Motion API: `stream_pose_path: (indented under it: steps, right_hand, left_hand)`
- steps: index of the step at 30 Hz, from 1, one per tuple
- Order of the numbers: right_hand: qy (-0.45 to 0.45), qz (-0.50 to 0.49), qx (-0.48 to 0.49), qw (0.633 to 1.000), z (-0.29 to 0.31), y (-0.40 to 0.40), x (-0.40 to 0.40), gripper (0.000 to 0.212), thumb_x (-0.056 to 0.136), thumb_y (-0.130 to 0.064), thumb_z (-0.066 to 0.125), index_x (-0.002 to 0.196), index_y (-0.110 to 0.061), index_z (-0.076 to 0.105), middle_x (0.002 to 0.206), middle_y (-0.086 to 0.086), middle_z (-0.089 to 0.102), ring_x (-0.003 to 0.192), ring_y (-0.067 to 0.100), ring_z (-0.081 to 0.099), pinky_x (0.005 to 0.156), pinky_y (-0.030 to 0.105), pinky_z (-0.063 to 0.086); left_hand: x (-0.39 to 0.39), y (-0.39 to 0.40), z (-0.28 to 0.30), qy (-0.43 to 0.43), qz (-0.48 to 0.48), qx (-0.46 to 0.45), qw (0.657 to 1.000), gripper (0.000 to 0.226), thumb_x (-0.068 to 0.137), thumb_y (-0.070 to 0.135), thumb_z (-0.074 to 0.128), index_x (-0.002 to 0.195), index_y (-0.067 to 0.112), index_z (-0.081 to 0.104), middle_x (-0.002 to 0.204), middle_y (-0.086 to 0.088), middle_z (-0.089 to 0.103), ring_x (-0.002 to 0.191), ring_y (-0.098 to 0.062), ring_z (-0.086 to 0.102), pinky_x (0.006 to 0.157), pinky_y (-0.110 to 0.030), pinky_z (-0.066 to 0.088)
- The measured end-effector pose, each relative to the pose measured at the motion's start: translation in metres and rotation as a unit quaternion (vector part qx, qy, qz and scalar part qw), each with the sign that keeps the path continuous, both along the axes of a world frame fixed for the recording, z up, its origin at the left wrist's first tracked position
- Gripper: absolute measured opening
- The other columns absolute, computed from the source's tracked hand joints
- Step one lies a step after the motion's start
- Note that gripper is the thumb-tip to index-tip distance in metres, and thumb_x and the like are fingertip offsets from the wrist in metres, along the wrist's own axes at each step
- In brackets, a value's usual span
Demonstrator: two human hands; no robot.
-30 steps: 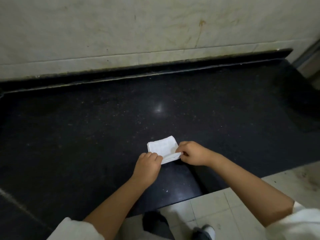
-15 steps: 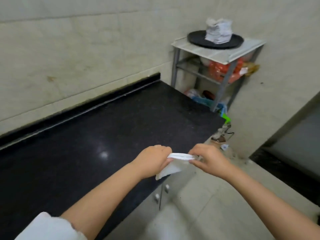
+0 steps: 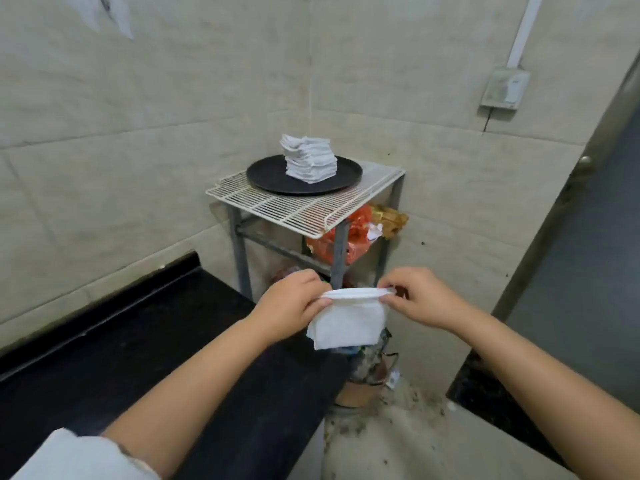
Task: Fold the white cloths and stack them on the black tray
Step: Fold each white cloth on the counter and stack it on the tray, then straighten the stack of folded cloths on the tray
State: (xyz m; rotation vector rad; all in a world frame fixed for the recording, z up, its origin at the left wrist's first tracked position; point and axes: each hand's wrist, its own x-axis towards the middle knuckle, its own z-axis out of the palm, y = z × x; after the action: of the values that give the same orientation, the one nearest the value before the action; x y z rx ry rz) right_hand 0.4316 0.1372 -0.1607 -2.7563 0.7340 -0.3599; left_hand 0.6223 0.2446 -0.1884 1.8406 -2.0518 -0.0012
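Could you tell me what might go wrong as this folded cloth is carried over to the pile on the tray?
The stack of folded cloths on the black tray is tall and uneven, so adding another could topple it. The folded cloth is only pinched along its top edge by the left hand and right hand, so its hanging layers may fall open above the dirty floor.

Pale tiled walls meet in a corner at upper centre. A grey metal stand with a white wire rack on top sits in that corner. A black counter fills the lower left. A grey door stands at right, a wall box at upper right, and a dirty pale floor at the bottom.
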Motion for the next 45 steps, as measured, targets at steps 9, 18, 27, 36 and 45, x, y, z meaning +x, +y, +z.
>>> stream_pose_path:
  steps: [9, 18, 27, 36, 45]
  right_hand:
    - [-0.068, -0.005, -0.036, 0.997, 0.103, -0.195, 0.110, 0.017, 0.082, -0.007, 0.059, 0.096, -0.006, 0.068, 0.094, 0.011, 0.070, 0.079, 0.022, 0.057, 0.066, 0.022, 0.041]
    - [-0.227, 0.062, -0.049, 0.971, 0.171, -0.371, 0.246, 0.018, 0.083, -0.004, 0.057, 0.098, -0.001, 0.067, 0.102, 0.018, 0.069, 0.093, 0.029, 0.061, 0.062, 0.022, 0.027]
    - [-0.133, 0.180, 0.029, 0.974, 0.096, -0.478, 0.326, 0.017, 0.080, 0.003, 0.054, 0.091, 0.005, 0.068, 0.098, 0.024, 0.067, 0.094, 0.033, 0.060, 0.070, 0.032, 0.036]
    - [-0.071, 0.249, 0.062, 0.964, 0.065, -0.500, 0.321, 0.019, 0.081, -0.002, 0.053, 0.094, 0.002, 0.066, 0.097, 0.020, 0.068, 0.090, 0.031, 0.060, 0.066, 0.031, 0.033]
    - [-0.084, 0.144, 0.303, 0.938, 0.058, -0.496, 0.326, 0.031, 0.092, -0.024, 0.049, 0.105, 0.002, 0.060, 0.091, 0.010, 0.055, 0.090, 0.029, 0.054, 0.090, 0.041, 0.047]
  left_hand:
    - [0.084, -0.179, 0.105, 0.056, 0.142, -0.105, 0.983, 0.022, 0.090, 0.015, 0.058, 0.108, 0.008, 0.068, 0.096, -0.007, 0.062, 0.097, -0.021, 0.056, 0.071, -0.017, 0.027]
    - [0.162, -0.334, 0.173, 0.067, 0.351, -0.245, 0.901, 0.024, 0.091, 0.010, 0.055, 0.111, 0.004, 0.065, 0.113, -0.018, 0.061, 0.104, -0.031, 0.059, 0.088, -0.031, 0.040]
    - [0.193, -0.417, 0.116, 0.064, 0.463, -0.077, 0.881, 0.029, 0.092, 0.010, 0.053, 0.119, 0.006, 0.061, 0.124, -0.013, 0.055, 0.106, -0.030, 0.057, 0.086, -0.026, 0.038]
    - [0.182, -0.429, 0.094, 0.083, 0.498, -0.061, 0.861, 0.038, 0.093, 0.020, 0.052, 0.129, 0.010, 0.050, 0.125, -0.011, 0.054, 0.103, -0.025, 0.057, 0.088, -0.026, 0.041]
    - [0.185, -0.436, 0.080, 0.385, 0.517, -0.132, 0.753, 0.043, 0.093, 0.034, 0.051, 0.127, 0.008, 0.050, 0.109, -0.005, 0.058, 0.094, -0.017, 0.052, 0.079, -0.026, 0.039]
